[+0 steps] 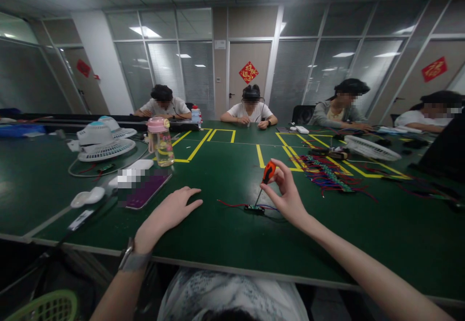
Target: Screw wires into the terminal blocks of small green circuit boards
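My right hand grips an orange-and-black screwdriver by its handle, thumb and fingers pinched round it. The thin shaft points down, its tip at a small green circuit board lying on the table; whether it touches a screw is too small to tell. Red and blue wires run out from the board. My left hand rests on the green tabletop to the left of the board, fingers spread, holding nothing. A phone with a purple screen lies just beyond my left wrist.
A pink-lidded bottle stands behind the phone, near white fan parts. A white earphone case lies at left. Several wired circuit boards lie in a row at right. Yellow tape marks the table. Several people sit opposite.
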A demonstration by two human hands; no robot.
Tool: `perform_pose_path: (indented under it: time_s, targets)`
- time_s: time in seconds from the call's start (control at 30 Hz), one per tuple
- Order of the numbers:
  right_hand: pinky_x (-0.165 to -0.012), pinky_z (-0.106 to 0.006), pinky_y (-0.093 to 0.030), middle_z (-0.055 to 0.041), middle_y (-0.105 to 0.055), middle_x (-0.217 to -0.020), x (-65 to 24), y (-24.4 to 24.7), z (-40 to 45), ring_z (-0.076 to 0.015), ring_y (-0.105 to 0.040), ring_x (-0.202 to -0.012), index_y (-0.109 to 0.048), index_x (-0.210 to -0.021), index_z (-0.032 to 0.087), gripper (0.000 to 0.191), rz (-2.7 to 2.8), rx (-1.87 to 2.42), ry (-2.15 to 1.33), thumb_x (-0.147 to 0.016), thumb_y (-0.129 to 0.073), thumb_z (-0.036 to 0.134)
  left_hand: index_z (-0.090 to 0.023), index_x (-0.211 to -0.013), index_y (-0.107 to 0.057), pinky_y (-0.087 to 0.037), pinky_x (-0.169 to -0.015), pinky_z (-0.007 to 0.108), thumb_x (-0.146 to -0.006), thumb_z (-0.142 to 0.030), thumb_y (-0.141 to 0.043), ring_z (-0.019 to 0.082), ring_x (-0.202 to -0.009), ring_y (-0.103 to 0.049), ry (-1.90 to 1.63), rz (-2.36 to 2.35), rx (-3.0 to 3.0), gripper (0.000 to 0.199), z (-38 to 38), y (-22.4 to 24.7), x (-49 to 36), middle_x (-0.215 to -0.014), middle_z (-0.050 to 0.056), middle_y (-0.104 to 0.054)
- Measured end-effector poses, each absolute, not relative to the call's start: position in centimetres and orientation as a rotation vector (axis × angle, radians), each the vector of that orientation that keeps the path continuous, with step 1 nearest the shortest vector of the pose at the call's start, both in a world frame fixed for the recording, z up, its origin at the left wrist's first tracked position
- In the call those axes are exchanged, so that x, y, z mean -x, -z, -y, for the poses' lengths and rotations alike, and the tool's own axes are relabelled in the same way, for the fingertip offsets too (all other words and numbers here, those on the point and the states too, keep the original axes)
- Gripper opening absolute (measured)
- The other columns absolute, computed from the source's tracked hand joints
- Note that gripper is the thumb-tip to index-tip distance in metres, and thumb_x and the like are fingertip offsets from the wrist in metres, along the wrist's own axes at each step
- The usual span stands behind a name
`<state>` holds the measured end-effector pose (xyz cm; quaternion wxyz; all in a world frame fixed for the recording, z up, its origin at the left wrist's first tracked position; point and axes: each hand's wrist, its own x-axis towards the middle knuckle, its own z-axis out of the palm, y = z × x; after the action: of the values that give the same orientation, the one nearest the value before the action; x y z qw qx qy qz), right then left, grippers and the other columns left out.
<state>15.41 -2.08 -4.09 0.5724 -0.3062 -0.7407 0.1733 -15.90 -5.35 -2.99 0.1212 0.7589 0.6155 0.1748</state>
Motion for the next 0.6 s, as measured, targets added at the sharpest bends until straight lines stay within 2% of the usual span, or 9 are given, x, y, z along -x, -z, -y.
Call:
perform_pose_path:
  time_s: [0.07, 0.23, 0.37, 0.5, 0.6]
  targets:
    - [-0.083, -0.034, -0.047, -0.0015, -0.051, -0.090, -15.3, 4.0, 2.1, -0.0164, -0.054, -0.081, -0.033, -0.139, 0.028, 0.062, 1.741, 0.708, -0.427, -0.084, -0.061, 0.022, -0.024, -0.128, -0.056, -0.049, -0.091, 0.037, -0.089, -0.051, -0.044, 0.024, -0.104, -0.063, -0.685, -1.534, -2.172, 0.048, 6.2, 1.1, 13.9, -0.119, 0.007, -0.064]
    - [-0.086, -0.035, -0.048, -0.0011, -0.054, -0.088, -14.9, 3.8, 2.5, -0.0165, -0.056, -0.083, -0.024, -0.146, 0.028, 0.074, 1.719, 0.716, -0.504, -0.083, -0.063, 0.022, -0.026, -0.134, -0.047, -0.046, -0.099, 0.034, -0.094, -0.036, -0.043, 0.019, -0.120, -0.054, -1.198, -0.995, -2.207, 0.041, 6.9, -3.1, 7.8, -0.134, 0.006, -0.054]
    - [-0.086, -0.036, -0.050, -0.0024, -0.058, -0.090, -14.6, 3.9, 2.6, -0.0179, -0.059, -0.086, -0.027, -0.144, 0.028, 0.073, 1.701, 0.675, -0.585, -0.082, -0.065, 0.024, -0.022, -0.131, -0.049, -0.040, -0.106, 0.037, -0.095, -0.026, -0.042, 0.019, -0.123, -0.050, -1.203, -0.781, -2.516, 0.038, 5.5, -4.8, 3.5, -0.133, 0.007, -0.053]
    - [-0.086, -0.038, -0.051, -0.0027, -0.061, -0.090, -14.4, 4.2, 2.0, -0.0188, -0.062, -0.086, -0.031, -0.137, 0.027, 0.067, 1.616, 0.619, -0.669, -0.080, -0.067, 0.027, -0.014, -0.116, -0.060, -0.045, -0.099, 0.034, -0.095, -0.019, -0.037, 0.018, -0.110, -0.057, -1.206, -0.725, -2.653, 0.031, 3.1, -4.4, 1.2, -0.118, 0.011, -0.060]
    - [-0.086, -0.038, -0.051, -0.0016, -0.062, -0.087, -14.8, 4.2, 1.4, -0.0183, -0.063, -0.086, -0.034, -0.133, 0.027, 0.062, 1.613, 0.615, -0.737, -0.080, -0.067, 0.028, -0.014, -0.116, -0.059, -0.048, -0.091, 0.033, -0.095, -0.016, -0.038, 0.018, -0.102, -0.060, -1.302, -0.691, -2.580, 0.030, 2.0, -3.2, 0.7, -0.111, 0.009, -0.063]
